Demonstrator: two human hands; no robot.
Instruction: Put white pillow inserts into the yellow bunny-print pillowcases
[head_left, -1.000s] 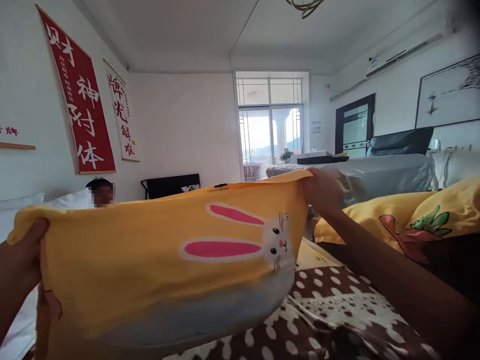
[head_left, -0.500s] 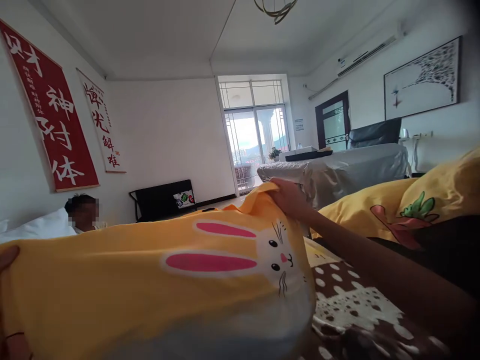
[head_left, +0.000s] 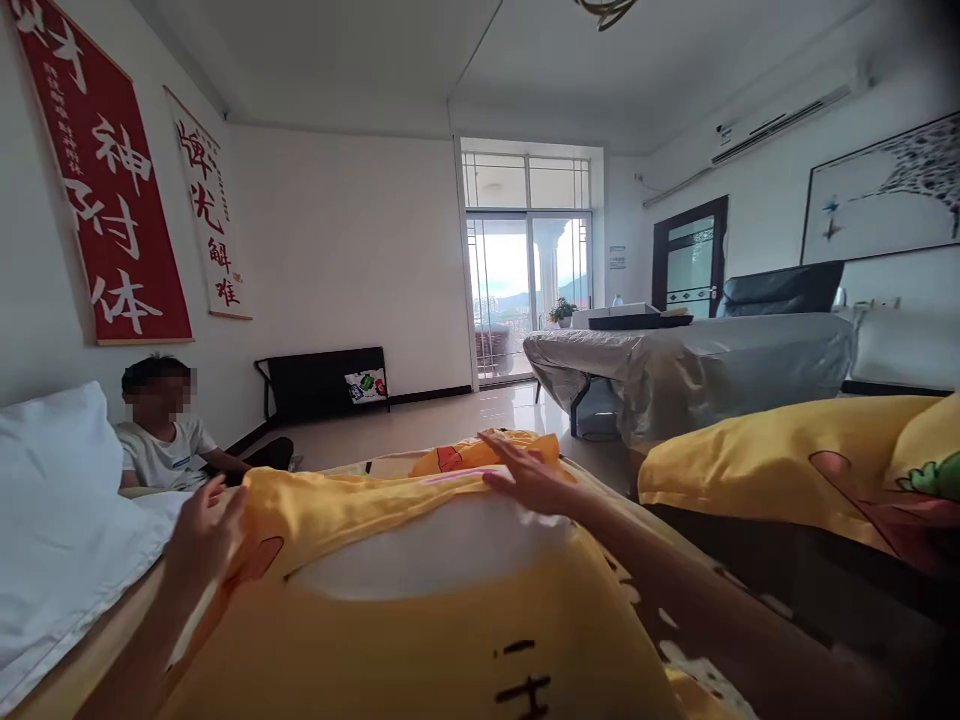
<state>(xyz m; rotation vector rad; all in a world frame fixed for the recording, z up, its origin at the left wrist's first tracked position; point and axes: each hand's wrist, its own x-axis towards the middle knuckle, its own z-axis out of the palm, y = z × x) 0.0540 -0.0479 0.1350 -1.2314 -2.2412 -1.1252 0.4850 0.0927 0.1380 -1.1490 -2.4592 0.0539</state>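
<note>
A yellow printed cloth piece, which looks like a pillow or pillowcase (head_left: pixel 390 650), lies in front of me with a pale grey-white patch and dark marks on its upper face. At its far left corner is my left hand (head_left: pixel 204 530), fingers apart beside the gathered yellow edge. My right hand (head_left: pixel 529 478) rests with stretched fingers on the far right edge, and nothing is gripped in it. Just beyond that hand, more yellow fabric with an orange print (head_left: pixel 457 458) shows. Brown and white patterned cloth peeks out under my right forearm.
On the left lies a white pillow (head_left: pixel 56 500), with a seated person (head_left: pixel 169 440) behind it. At right a yellow pillow (head_left: pixel 750 450) sits on a dark surface. Farther back stand a plastic-covered table (head_left: pixel 690 360), a dark chair (head_left: pixel 780 288) and a black folded frame (head_left: pixel 322 385).
The yellow cloth piece, held up with its rabbit print facing me, has come down flat. My right hand has let go of its edge; my left hand has moved into fuller view, fingers apart.
</note>
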